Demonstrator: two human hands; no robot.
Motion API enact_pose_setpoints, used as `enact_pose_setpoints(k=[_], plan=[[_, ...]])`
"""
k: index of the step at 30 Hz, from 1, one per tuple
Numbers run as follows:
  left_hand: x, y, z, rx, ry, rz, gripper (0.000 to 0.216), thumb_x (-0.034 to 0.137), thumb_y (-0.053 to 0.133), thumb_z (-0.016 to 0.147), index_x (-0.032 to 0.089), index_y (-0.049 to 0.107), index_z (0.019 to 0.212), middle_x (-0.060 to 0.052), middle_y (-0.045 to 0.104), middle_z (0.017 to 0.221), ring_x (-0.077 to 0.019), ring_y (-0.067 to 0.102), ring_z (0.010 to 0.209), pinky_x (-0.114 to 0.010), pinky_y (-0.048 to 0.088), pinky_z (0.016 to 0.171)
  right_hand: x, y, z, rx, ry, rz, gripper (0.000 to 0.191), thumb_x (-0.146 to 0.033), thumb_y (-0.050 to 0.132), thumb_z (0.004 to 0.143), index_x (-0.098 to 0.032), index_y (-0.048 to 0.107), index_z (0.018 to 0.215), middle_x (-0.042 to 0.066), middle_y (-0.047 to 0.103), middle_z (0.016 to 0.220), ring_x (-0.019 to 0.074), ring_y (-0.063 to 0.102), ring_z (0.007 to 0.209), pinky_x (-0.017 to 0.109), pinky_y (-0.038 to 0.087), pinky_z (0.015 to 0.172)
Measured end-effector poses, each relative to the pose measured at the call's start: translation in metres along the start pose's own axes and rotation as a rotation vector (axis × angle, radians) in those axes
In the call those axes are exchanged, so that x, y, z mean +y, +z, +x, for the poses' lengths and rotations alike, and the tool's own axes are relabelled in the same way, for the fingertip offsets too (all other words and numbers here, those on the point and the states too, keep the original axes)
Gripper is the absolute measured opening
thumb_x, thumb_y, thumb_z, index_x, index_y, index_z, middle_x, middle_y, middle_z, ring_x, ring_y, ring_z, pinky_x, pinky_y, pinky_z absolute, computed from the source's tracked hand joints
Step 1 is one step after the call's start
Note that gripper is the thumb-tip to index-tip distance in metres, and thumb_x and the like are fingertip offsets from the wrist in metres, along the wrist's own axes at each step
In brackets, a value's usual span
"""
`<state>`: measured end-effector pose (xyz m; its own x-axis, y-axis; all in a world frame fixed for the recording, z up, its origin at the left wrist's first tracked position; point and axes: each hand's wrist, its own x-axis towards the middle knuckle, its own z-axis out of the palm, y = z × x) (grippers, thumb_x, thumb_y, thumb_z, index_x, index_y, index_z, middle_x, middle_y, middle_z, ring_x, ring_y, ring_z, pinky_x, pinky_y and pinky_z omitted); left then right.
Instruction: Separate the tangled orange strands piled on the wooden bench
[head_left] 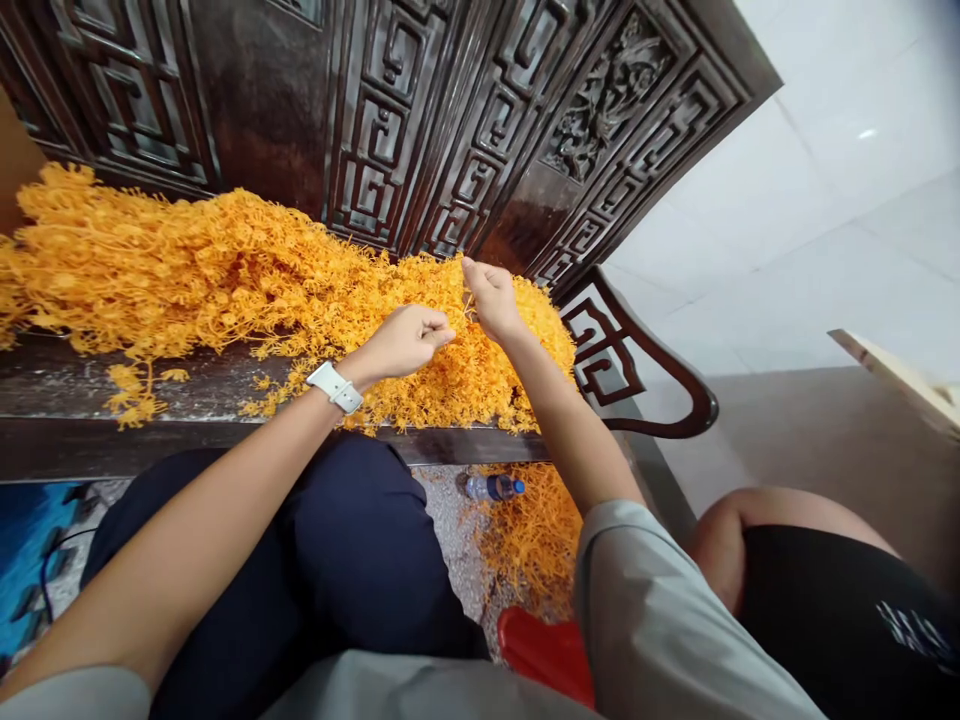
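I see a long heap of orange, stringy pieces (225, 265) lying on the dark brown wooden table (60, 385). The left hand (401, 340) and the right hand (491, 298) are near each other above the right part of this heap. Both have fingers closed in a pinch; whether they grip some thin piece, I cannot tell.
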<state>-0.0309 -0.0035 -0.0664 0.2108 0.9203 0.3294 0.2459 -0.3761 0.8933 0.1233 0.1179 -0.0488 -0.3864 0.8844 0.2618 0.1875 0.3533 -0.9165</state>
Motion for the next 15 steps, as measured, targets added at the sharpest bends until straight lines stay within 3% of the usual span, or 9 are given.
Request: enact_pose_setpoints(k=[2,4,7,9,12,15], plan=[[-0.001,-0.007,0.001,0.049,0.007,0.007,0.041,0.022,0.058,0.092,0.022,0.034,0.059,0.003,0.03,0.06,-0.0129,0.027,0.056,-0.036,0.018,0.062,0.003,0.009,0.017,0.008,0.018,0.053,0.07,-0.085,0.065,0.08,-0.026,0.03,0.065,-0.009,0.023,0.055,0.0062,0.023,0.04,0.024,0.018,0.037],[0.001,-0.014,-0.005,0.017,-0.005,0.004,0.043,0.02,0.059,0.091,0.023,0.032,0.058,0.003,0.028,0.059,-0.0125,0.025,0.055,-0.036,0.017,0.062,0.005,0.005,0.036,0.069,0.028,0.083,0.066,-0.08,0.064,0.085,-0.026,0.03,0.067,-0.009,0.026,0.055,0.0057,0.026,0.04,0.023,0.02,0.038],[0.006,-0.024,-0.022,-0.074,-0.004,-0.017,0.044,0.021,0.059,0.092,0.023,0.032,0.058,0.002,0.029,0.059,-0.0123,0.026,0.054,-0.035,0.019,0.06,0.009,-0.031,0.064,0.305,0.109,0.092,0.059,-0.073,0.057,0.094,-0.026,0.029,0.07,-0.009,0.032,0.054,0.0058,0.027,0.04,0.022,0.02,0.039],[0.007,-0.031,-0.031,-0.051,0.016,-0.019,0.044,0.022,0.059,0.094,0.023,0.034,0.058,0.002,0.03,0.059,-0.0123,0.027,0.053,-0.034,0.02,0.059,0.011,-0.063,0.076,0.453,0.142,0.039,0.057,-0.069,0.056,0.097,-0.027,0.027,0.07,-0.011,0.027,0.051,0.006,0.023,0.039,0.021,0.017,0.04],[0.003,-0.043,-0.037,0.027,0.014,-0.033,0.04,0.024,0.06,0.096,0.022,0.044,0.06,0.002,0.036,0.057,-0.0118,0.03,0.051,-0.033,0.021,0.057,0.008,-0.09,0.073,0.413,0.204,0.014,0.059,-0.068,0.062,0.094,-0.027,0.029,0.07,-0.012,0.023,0.05,0.0064,0.022,0.04,0.021,0.016,0.04],[-0.003,-0.047,-0.035,0.194,-0.081,-0.148,0.032,0.028,0.057,0.101,0.022,0.055,0.07,0.0,0.05,0.059,-0.0119,0.04,0.049,-0.031,0.028,0.054,-0.007,-0.073,0.05,0.296,0.185,0.062,0.063,-0.074,0.066,0.089,-0.026,0.03,0.071,-0.012,0.02,0.052,0.0058,0.02,0.041,0.022,0.015,0.039]])
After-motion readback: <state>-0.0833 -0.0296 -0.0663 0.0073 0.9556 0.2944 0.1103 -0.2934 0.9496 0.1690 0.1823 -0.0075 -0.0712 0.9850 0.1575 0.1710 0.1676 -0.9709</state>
